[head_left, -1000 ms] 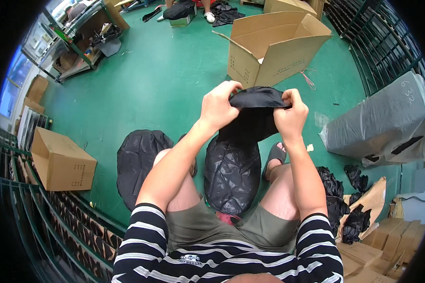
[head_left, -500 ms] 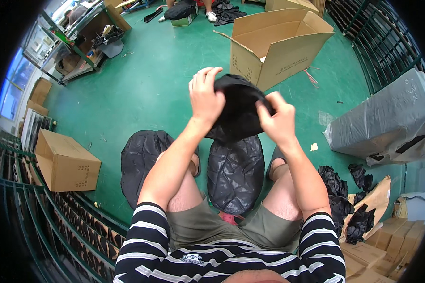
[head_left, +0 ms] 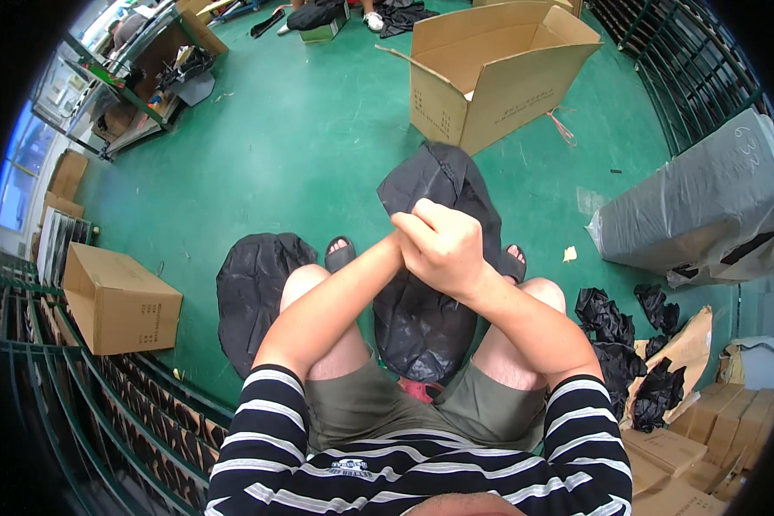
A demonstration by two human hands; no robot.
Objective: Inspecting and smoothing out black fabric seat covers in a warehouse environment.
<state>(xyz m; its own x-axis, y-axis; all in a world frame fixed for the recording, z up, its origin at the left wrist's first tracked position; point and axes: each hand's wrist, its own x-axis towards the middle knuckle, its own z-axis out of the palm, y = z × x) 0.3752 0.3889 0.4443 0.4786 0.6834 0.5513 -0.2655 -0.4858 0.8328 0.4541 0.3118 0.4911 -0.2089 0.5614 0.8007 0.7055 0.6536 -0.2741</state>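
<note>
A black fabric cover (head_left: pixel 445 176), slack and creased, hangs in front of me above the floor. My right hand (head_left: pixel 445 249) is closed in a fist at its near edge and appears to grip the fabric. My left forearm crosses to the same spot, but the left hand is hidden behind the right hand and cloth. Below, between my legs, a wrinkled black oval bundle (head_left: pixel 423 335) shows partly under my hands. A second black oval bundle (head_left: pixel 254 297) lies beside my left leg.
An open cardboard box (head_left: pixel 512 95) stands ahead; a closed one (head_left: pixel 125 301) is at left. A grey wrapped bundle (head_left: pixel 692 206) lies at right near crumpled black fabric pieces (head_left: pixel 615 353). Green racks (head_left: pixel 86 413) flank me. A person's feet (head_left: pixel 372 21) show at the far edge.
My hands were apart, spreading the black cover's mouth. They have come together, the right hand now over the left, and the cover hangs longer beyond them. The view has shifted slightly.
</note>
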